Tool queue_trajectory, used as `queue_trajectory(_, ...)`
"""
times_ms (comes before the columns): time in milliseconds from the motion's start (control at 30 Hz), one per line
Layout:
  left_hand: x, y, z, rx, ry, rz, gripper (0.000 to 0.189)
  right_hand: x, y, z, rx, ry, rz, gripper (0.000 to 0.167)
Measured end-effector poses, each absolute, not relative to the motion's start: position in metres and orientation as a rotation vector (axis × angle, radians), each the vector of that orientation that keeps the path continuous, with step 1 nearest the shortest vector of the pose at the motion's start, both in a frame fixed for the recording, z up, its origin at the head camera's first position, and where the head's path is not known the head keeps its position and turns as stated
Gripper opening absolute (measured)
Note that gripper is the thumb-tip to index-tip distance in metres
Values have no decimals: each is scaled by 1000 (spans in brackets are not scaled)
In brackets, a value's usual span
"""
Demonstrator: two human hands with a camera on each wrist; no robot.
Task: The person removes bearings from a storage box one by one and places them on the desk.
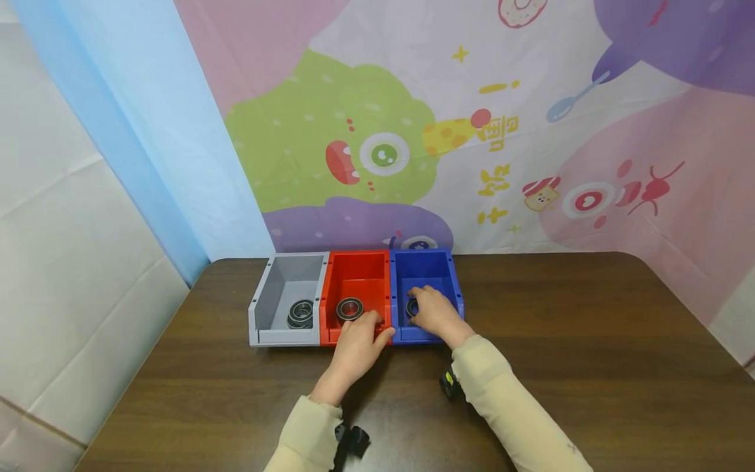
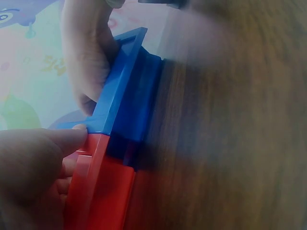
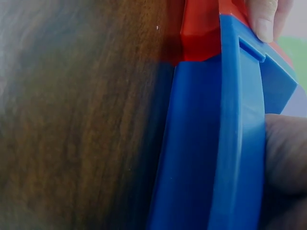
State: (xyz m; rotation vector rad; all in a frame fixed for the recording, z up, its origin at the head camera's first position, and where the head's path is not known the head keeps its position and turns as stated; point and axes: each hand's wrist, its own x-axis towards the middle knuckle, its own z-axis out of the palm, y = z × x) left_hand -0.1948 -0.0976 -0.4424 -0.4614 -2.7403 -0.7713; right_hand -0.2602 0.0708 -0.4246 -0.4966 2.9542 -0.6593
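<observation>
A person in cream sleeves [image 1: 510, 400] works with both hands at three open plastic bins set side by side on a dark brown wood-grain desk [image 1: 566, 314]. The right hand [image 1: 438, 313] reaches down into the blue plastic bin [image 1: 422, 267], thumb and fingertips pinching a dark ring-shaped metal bearing [image 1: 411, 307] near the front. The left hand [image 1: 357, 351] rests over the front edge of the red plastic bin [image 1: 358, 267], fingers bent inside and thumb on the rim where red meets blue; whether it grips cannot be told. Just beyond its fingers lies a round steel-and-black bearing [image 1: 350, 309]. At left, overlapping metal bearings [image 1: 301, 314] lie in the grey plastic bin [image 1: 285, 337]. A cartoon-print backdrop [image 1: 377, 85] hangs behind the desk.
</observation>
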Motion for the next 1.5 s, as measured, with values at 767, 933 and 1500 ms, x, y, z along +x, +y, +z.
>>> queue_trajectory(767, -195, -99, -443, -452, -2754, -779, 19, -262, 67, -426, -494, 2982, -581, 52)
queue_trajectory(933, -195, -99, -443, -457, -2755, -776, 19, -262, 67, -426, -503, 2986, -586, 51)
queue_trajectory(1500, -194, -97, -442, -452, -2743, -759, 20, -263, 69, -425, -592, 3004, -529, 48)
